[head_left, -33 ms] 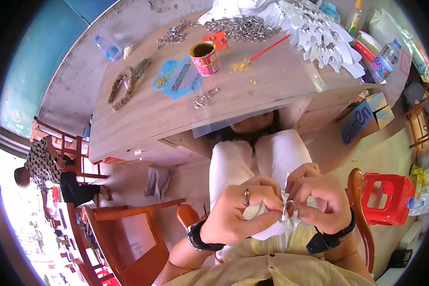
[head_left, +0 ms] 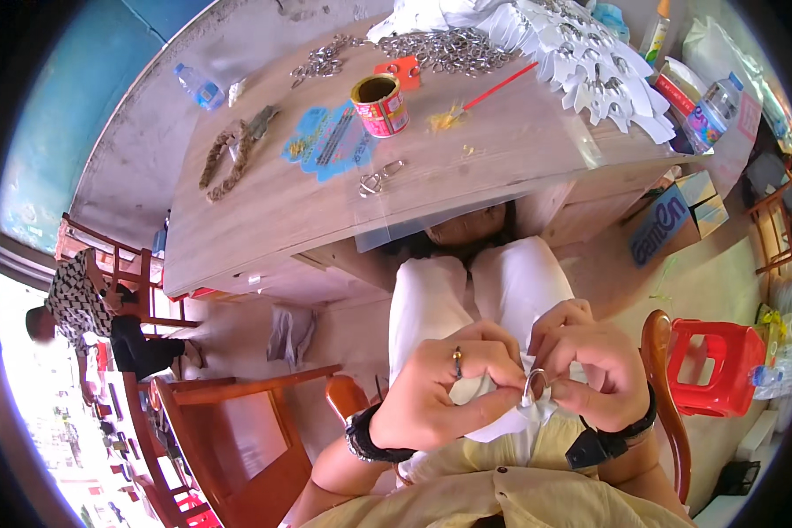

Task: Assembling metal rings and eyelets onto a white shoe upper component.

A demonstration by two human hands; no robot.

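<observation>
The ring (head_left: 527, 387) is shiny metal, the table (head_left: 299, 202) smooth wood, the stool (head_left: 737, 370) glossy plastic.

Left hand (head_left: 440, 387), lower centre — is wearing one dark ring (head_left: 458, 366) with gold-toned accent. Dark wristbands (head_left: 368, 437) are showing at both sides. White trousers (head_left: 427, 299) are occupying mid-frame; pale-yellow top (head_left: 572, 503) — dark button (head_left: 502, 471) — is filling the lower edge.

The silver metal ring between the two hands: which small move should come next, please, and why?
Perhaps the right hand should gently pull the thin white flexible piece snug around the silver metal ring, while the left hand steadies it: the piece looks bunched at the ring's lower edge, and both hands are close beside it.
</observation>
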